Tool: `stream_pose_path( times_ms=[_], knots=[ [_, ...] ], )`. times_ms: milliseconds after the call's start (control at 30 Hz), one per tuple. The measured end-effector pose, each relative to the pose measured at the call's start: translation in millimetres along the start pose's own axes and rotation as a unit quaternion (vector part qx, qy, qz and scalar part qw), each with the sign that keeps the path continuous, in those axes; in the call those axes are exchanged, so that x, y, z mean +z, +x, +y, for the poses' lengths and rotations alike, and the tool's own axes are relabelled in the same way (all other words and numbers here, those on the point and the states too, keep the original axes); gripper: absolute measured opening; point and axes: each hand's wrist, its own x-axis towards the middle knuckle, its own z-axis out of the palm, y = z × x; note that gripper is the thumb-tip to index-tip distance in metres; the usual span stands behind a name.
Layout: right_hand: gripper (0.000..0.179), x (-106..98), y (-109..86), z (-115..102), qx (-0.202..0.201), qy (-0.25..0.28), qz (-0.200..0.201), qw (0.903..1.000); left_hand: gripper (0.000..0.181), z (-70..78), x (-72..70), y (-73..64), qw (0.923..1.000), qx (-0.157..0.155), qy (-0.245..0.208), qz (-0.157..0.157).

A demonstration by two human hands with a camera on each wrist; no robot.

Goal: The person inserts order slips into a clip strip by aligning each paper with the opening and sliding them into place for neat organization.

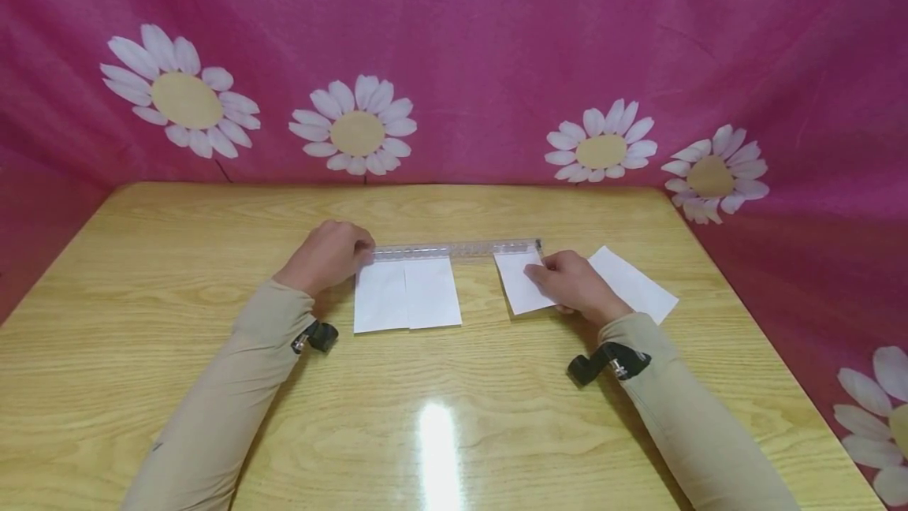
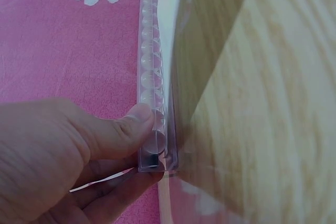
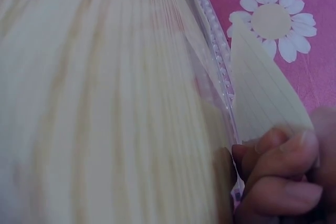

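A long clear plastic strip [image 1: 473,249] with a row of round shapes inside lies across the table in the head view. Its left end is pinched by my left hand [image 1: 329,255], the thumb on top in the left wrist view, where the strip [image 2: 151,61] runs away from the hand. Near the strip's right end, my right hand [image 1: 576,282] holds a small white paper [image 1: 516,288] between thumb and fingers. The paper's upper edge meets the strip; whether it is inside cannot be told. Two white papers [image 1: 381,298] lie side by side along the strip's left part.
Another white paper [image 1: 641,288] lies on the wooden table [image 1: 355,432], partly behind my right hand. A pink curtain with white daisies [image 1: 454,61] hangs behind the table. Each wrist wears a black camera mount, such as the right mount [image 1: 603,363].
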Motion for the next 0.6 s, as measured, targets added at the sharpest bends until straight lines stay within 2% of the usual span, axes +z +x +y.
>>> stream_pose_path(
  times_ms=[300, 600],
  knots=[
    [0.034, 4.4, 2.6, -3.7, -0.015, 0.008, -0.003, 0.9999, 0.013, -0.2, -0.3, 1.3, 0.9998, 0.015, 0.005, 0.014],
    [0.033, 7.3, 5.8, -6.1, -0.022, 0.000, -0.003, 0.9998, 0.013, -0.8, -0.8, 1.6, 0.9998, 0.015, 0.002, 0.011]
  ],
)
